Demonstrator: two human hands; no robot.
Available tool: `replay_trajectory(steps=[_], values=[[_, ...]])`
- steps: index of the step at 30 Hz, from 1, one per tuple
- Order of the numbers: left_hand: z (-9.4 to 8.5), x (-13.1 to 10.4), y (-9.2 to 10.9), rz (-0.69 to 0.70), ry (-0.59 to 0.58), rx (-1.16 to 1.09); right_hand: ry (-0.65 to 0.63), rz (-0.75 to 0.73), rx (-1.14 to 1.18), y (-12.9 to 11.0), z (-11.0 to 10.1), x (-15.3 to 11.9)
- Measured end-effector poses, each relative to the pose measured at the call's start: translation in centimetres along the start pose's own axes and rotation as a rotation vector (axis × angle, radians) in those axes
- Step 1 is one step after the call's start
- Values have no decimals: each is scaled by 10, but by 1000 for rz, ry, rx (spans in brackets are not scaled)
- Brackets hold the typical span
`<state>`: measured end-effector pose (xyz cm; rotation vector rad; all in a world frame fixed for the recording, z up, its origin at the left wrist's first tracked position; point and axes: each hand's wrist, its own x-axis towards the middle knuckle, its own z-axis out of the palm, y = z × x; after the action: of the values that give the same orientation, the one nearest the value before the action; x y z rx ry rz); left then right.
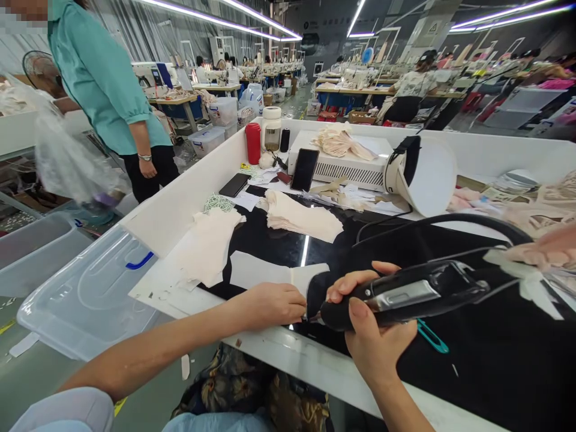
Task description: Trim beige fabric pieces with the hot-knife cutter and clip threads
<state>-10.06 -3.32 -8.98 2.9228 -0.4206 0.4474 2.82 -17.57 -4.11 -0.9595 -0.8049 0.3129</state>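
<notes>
My right hand (pixel 375 318) is wrapped round a black corded hand-held power tool (pixel 405 297) with a silver panel on its side. The tool's narrow tip points left, close to the fingertips of my left hand (pixel 281 303). Those fingers are pressed together at the lower edge of a flat white cloth piece (pixel 258 270), which has a seam or join near its middle. My fingers hide part of that edge. Beyond lies a stack of cream fabric pieces (pixel 301 216), with a second cream stack (pixel 209 246) to the left.
A turquoise plastic clip (pixel 432 337) lies right of my right hand. Two phones (pixel 305 170), a red bottle (pixel 253 144), a white vented box (pixel 351 171) and a white lamp-like shade (pixel 432 177) stand farther back. A co-worker (pixel 103 90) stands left, beyond a clear lidded bin (pixel 90 282).
</notes>
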Motion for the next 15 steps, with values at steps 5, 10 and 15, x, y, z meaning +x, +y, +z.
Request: replay_trajectory(steps=[5, 10, 15], values=[[-1, 0, -2, -46, -17, -96, 33, -19, 57, 5, 5, 0], [2, -1, -5, -88, -1, -178, 90, -69, 77, 4, 10, 3], [6, 0, -3, -121, 42, -217, 119, -67, 40, 4, 9, 6]])
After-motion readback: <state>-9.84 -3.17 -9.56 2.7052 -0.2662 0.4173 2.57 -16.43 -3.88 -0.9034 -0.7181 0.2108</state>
